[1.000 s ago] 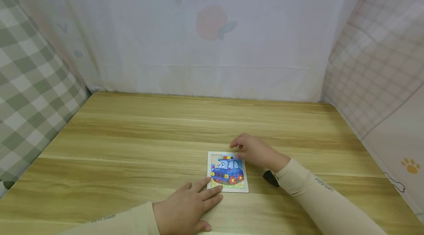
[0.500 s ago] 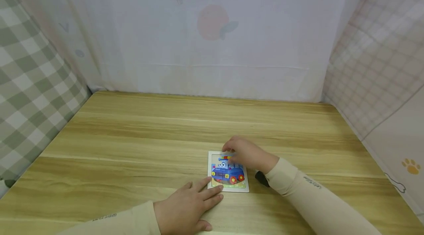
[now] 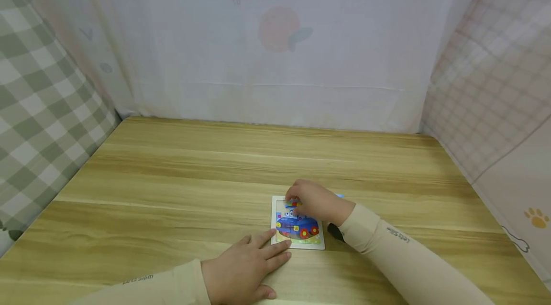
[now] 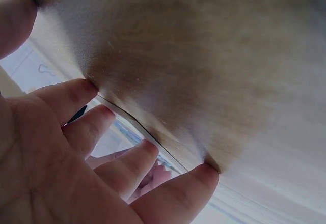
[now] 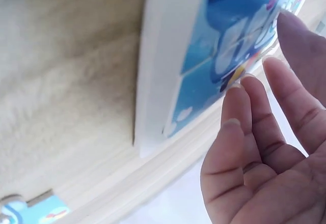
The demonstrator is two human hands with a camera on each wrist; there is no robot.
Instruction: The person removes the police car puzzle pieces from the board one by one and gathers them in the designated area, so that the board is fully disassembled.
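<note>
On the table lies a square jigsaw puzzle (image 3: pixel 298 234) with a white frame and a picture of a blue police car. My left hand (image 3: pixel 249 269) lies spread on the table, its fingertips at the puzzle's front left corner. In the left wrist view its fingers (image 4: pixel 130 165) reach to the frame's edge. Bent over the puzzle's upper part is my right hand (image 3: pixel 318 201), covering the top right of the picture. The right wrist view shows its thumb (image 5: pixel 298 38) and fingertips at the picture's surface, apart from each other, with nothing seen between them.
A loose light-blue puzzle piece (image 5: pixel 48 210) lies on the table beyond the puzzle, mostly hidden behind the right hand in the head view. A black object (image 3: pixel 335 232) shows under the right wrist. White curtains (image 3: pixel 275 70) and a checked cloth (image 3: pixel 38 118) surround the wooden table (image 3: pixel 193 176).
My right hand has moved left and slightly down over the puzzle, uncovering a bit of the light-blue piece behind it. The left hand and the puzzle stay in place.
</note>
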